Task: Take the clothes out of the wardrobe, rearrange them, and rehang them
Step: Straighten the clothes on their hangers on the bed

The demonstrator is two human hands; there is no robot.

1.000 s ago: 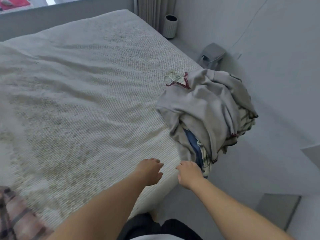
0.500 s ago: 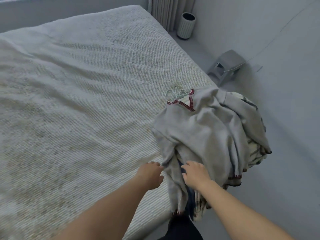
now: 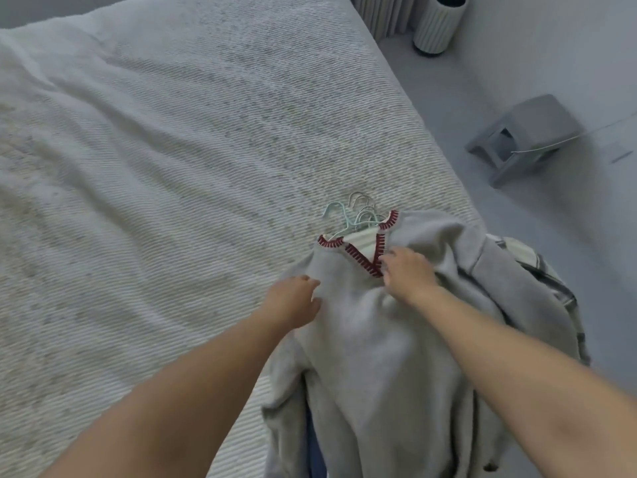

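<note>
A pile of clothes lies on the right edge of the bed point(image 3: 172, 167) and hangs over its side. On top is a grey sweater point(image 3: 372, 357) with a red-stitched V-neck. Several hanger hooks point(image 3: 358, 212) stick out above the collar. A plaid garment point(image 3: 537, 267) and a blue one show under the sweater. My left hand point(image 3: 293, 301) rests on the sweater's left shoulder, fingers loosely bent. My right hand point(image 3: 406, 270) lies on the sweater just right of the V-neck, fingers spread and slightly curved. Whether either hand pinches cloth is hidden.
A grey step stool point(image 3: 524, 136) stands on the floor to the right of the bed, with a thin cable across it. A ribbed white bin point(image 3: 439, 24) stands by the curtain at the top. The wall runs along the right.
Both hands moved up from the pile's lower edge onto the sweater's shoulders near the collar. The camera came closer over the pile.
</note>
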